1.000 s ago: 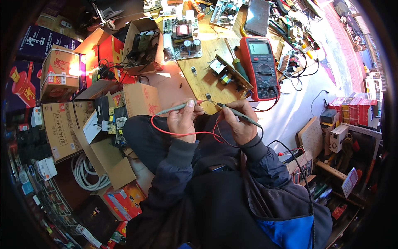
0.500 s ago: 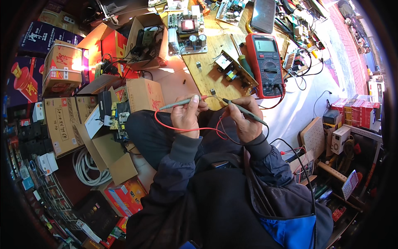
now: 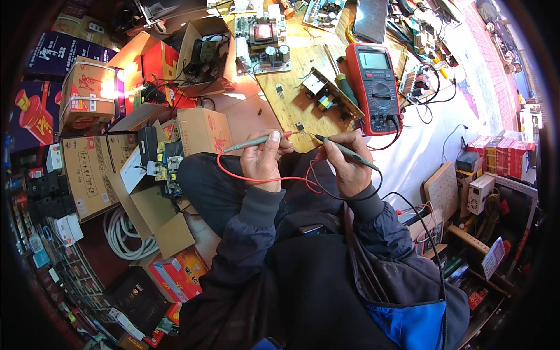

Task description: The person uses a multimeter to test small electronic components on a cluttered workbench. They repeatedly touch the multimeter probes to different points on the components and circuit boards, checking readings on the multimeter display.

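Observation:
My left hand (image 3: pixel 262 160) is closed round a grey test probe (image 3: pixel 248 142) with a red collar and a red lead. In my right hand (image 3: pixel 350 169) is a second test probe (image 3: pixel 353 154), dark grey with a black collar. Both tips point inward at a small three-legged transistor (image 3: pixel 300 126) at the near edge of a wooden board (image 3: pixel 289 114). Whether either tip touches its legs is too small to tell. Beyond my right hand lies a red multimeter (image 3: pixel 376 87) with leads plugged in.
On the wooden board are a circuit board (image 3: pixel 328 96), a green-handled screwdriver (image 3: pixel 345 87) and another transistor (image 3: pixel 279 88). A larger power board (image 3: pixel 263 44) and a phone (image 3: pixel 370 20) lie further back. Cardboard boxes (image 3: pixel 201 131) crowd the left; red boxes (image 3: pixel 504 156) stand right.
My right hand has shifted slightly right and up with its probe, which now lies at a flatter angle. My left hand has hardly moved.

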{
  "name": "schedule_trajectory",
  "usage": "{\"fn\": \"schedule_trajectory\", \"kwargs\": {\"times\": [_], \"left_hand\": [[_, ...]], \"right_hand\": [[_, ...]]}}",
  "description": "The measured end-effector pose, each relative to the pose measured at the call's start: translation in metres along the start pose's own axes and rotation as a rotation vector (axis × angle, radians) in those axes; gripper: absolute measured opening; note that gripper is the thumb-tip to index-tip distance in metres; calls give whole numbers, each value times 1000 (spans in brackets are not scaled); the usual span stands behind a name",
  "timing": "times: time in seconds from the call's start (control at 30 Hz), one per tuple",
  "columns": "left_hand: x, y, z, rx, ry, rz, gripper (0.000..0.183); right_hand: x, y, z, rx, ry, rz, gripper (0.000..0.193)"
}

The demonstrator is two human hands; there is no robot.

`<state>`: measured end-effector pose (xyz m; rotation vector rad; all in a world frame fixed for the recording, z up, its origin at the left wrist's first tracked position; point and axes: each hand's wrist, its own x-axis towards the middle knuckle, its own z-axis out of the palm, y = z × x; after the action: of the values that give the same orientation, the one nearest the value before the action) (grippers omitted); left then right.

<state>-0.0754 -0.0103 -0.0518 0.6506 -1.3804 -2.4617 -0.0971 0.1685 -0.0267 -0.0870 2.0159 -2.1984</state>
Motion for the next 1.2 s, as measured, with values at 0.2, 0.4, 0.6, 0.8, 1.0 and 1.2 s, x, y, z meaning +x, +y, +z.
{"fn": "schedule_trajectory", "kwargs": {"times": [0.2,0.4,0.6,0.8,1.0,1.2], "left_hand": [[0,0,-2,-4,-12,-8,13],[0,0,-2,0,-6,-2,13],[0,0,-1,-7,-9,1,13],[1,-1,-2,0,-4,10,14],[0,0,-1,-12,14,-8,14],[1,0,-1,11,5,12,15]], "right_hand": [[0,1,-2,-29,-22,-5,15],[3,5,-2,-1,-14,13,15],[3,4,-3,30,-7,41,15],[4,4,-3,68,-5,43,16],[4,6,-3,139,7,47,16],[5,6,-3,109,-4,32,16]]}}
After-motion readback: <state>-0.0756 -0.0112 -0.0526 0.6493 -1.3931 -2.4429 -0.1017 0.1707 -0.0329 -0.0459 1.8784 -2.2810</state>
